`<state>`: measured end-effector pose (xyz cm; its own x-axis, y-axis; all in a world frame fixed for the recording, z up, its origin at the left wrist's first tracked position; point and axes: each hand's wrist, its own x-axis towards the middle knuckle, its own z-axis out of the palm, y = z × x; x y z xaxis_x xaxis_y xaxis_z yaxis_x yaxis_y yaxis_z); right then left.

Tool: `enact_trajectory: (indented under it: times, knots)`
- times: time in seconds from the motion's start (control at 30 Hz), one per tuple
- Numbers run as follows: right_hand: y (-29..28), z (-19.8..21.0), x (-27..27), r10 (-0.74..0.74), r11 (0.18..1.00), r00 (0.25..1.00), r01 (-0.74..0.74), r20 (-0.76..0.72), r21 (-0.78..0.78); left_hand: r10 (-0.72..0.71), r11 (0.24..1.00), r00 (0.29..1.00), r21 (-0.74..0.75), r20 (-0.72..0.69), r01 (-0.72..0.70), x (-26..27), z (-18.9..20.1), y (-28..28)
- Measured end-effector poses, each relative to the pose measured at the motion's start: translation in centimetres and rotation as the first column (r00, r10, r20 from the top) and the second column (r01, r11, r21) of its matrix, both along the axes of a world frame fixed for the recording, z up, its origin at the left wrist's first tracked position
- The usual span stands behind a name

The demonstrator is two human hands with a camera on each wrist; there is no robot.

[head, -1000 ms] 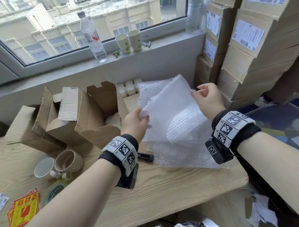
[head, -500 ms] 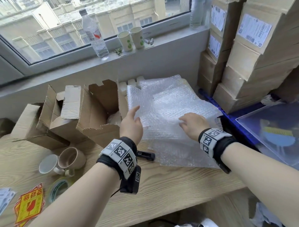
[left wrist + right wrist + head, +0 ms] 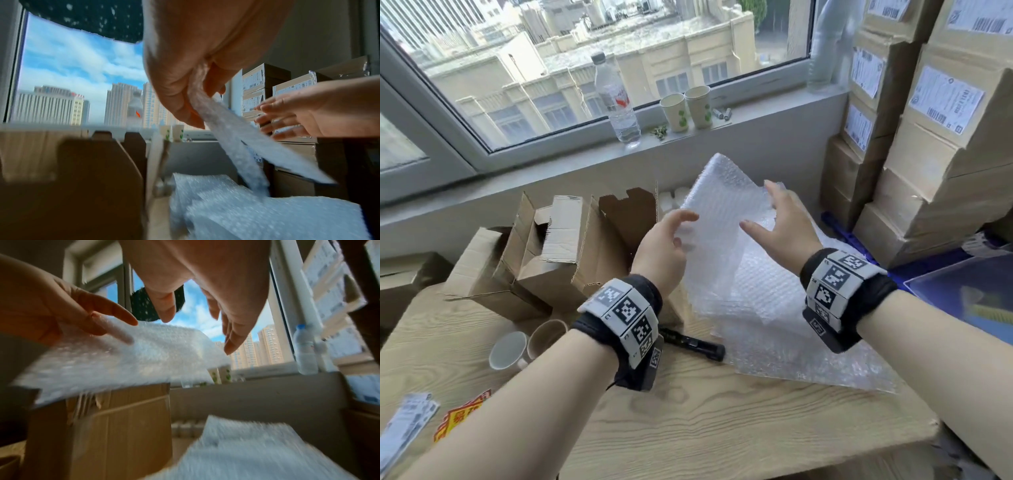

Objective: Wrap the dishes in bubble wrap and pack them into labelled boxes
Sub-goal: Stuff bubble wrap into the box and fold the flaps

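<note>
Bubble wrap sheet (image 3: 722, 219) raised (two mugs (image 3: 527, 346) aside).

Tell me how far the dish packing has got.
Early stage. Done: little to see; one open cardboard box stands on the table, its contents unclear. In hand: the left hand pinches a bubble wrap sheet lifted off the pile, while the right hand reaches for it, open. Left: both mugs lie unwrapped; wrapping, boxing and labelling remain.

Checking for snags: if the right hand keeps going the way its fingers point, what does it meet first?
Most likely the lifted bubble wrap sheet that the left hand pinches; the right hand is open beside it, though depth is unclear.
</note>
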<state>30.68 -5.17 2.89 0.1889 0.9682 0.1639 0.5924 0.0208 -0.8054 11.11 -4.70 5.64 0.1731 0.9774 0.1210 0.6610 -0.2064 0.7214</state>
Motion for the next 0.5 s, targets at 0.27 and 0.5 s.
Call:
enact_trajectory:
  times: [0.27,0.5]
  knots:
    - [6.1,5.6,-3.8,0.034,0.967,0.919,-0.131,-0.393,-0.220,0.114,0.986,0.992,0.130,-0.046,-0.107,-6.1,5.0,2.7]
    - [7.5,7.8,-10.8,0.012,0.872,0.617,-0.391,-0.787,-0.293,0.278,0.948,0.830,-0.279,0.484,-0.155,-10.8,5.7,4.8]
